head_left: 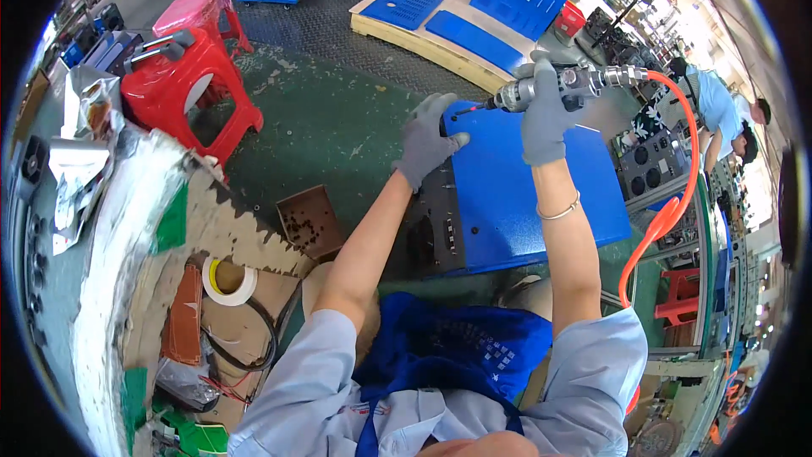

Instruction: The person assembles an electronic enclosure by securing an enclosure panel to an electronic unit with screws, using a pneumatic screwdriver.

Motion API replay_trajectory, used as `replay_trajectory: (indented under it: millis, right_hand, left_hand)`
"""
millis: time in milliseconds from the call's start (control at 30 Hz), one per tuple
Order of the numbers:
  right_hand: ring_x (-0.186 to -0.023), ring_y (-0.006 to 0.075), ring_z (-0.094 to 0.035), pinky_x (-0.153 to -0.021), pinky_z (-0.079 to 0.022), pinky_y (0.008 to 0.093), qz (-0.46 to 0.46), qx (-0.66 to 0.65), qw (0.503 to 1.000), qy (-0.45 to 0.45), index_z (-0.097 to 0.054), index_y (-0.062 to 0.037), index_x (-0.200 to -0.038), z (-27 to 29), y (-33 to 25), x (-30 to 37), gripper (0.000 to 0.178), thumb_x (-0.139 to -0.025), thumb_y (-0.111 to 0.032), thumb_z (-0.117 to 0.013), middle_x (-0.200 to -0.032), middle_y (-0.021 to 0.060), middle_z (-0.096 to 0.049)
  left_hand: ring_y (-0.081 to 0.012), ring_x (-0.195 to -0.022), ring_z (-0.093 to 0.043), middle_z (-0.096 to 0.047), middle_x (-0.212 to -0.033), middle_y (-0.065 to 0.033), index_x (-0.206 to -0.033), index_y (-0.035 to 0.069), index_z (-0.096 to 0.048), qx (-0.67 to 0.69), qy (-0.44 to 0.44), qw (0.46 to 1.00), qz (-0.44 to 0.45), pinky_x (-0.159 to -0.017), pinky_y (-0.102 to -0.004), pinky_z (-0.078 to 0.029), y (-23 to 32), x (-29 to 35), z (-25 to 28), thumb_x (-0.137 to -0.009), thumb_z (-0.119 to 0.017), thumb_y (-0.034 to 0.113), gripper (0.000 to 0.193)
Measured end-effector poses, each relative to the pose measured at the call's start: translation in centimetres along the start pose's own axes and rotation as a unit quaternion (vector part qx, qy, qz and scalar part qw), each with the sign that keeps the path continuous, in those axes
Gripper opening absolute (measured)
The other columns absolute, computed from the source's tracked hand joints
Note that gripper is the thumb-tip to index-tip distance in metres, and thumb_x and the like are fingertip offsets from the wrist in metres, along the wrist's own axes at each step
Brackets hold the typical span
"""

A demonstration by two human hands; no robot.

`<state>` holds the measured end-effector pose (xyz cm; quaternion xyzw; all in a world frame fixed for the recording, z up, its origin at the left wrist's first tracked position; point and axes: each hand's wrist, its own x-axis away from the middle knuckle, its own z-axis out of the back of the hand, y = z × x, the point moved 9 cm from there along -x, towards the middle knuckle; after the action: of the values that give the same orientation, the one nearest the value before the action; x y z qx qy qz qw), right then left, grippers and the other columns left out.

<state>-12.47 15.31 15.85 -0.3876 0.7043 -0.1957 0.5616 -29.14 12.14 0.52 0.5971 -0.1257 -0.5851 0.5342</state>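
Observation:
A blue metal case [516,178] with a dark side panel [433,224] stands in front of me. In my gloved right hand [545,118] is a pneumatic screwdriver [584,80], its fingers wrapped round the metal body. The tool lies nearly level, and its bit points left at the case's far left corner. My gloved left hand [427,140] grips that corner, with the thumb on the blue top and the fingers near the bit tip. Whether a screw sits at the tip is too small to tell. An orange air hose [668,216] runs from the tool's rear down the right side.
A brown tray of small dark screws [311,222] is left of the case. Red plastic stools [190,89] stand at far left. Blue panels [474,38] lie on a pallet ahead. A cluttered bench with a tape roll [230,283] is near left. People [719,110] work at far right.

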Motion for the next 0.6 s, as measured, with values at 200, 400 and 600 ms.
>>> replay_trajectory:
  millis: [200, 400, 600]
  right_hand:
    - [-0.068, 0.0134, -0.065, -0.053, -0.051, 0.0222, 0.019, 0.013, 0.999, -0.029, -0.056, -0.0023, -0.1, -1.7, -1.1, 0.1, 0.012, -0.088, 0.001, -0.057, -0.088, 0.0116, -0.066]
    - [-0.065, 0.0117, -0.064, -0.052, -0.05, 0.0213, 0.01, 0.046, 0.998, -0.049, -0.059, -0.0029, -0.095, -2.9, -0.3, -1.1, 0.011, -0.085, 0.003, -0.06, -0.082, 0.0077, -0.066]
    - [-0.066, 0.0151, -0.065, -0.055, -0.052, 0.026, -0.015, 0.071, 0.996, -0.051, -0.058, -0.0022, -0.098, -3.6, 0.0, -1.4, 0.013, -0.085, -0.002, -0.062, -0.082, 0.0091, -0.065]
  left_hand:
    - [-0.0339, -0.128, -0.043, -0.047, -0.138, -0.0156, -0.113, 0.018, -0.066, -0.012, -0.023, 0.998, 0.049, -0.106, -0.0444, -0.034, -1.4, -0.2, -1.4, -0.066, -0.081, 0.025, 0.049]
    - [-0.0331, -0.126, -0.042, -0.047, -0.138, -0.0115, -0.108, 0.019, -0.069, -0.028, -0.023, 0.998, 0.049, -0.107, -0.0463, -0.029, -1.7, -0.4, -1.8, -0.067, -0.079, 0.031, 0.044]
    - [-0.0346, -0.127, -0.043, -0.048, -0.138, -0.0162, -0.108, 0.015, -0.07, -0.052, -0.042, 0.997, 0.031, -0.106, -0.0461, -0.034, -0.9, -0.3, -1.7, -0.07, -0.078, 0.033, 0.042]
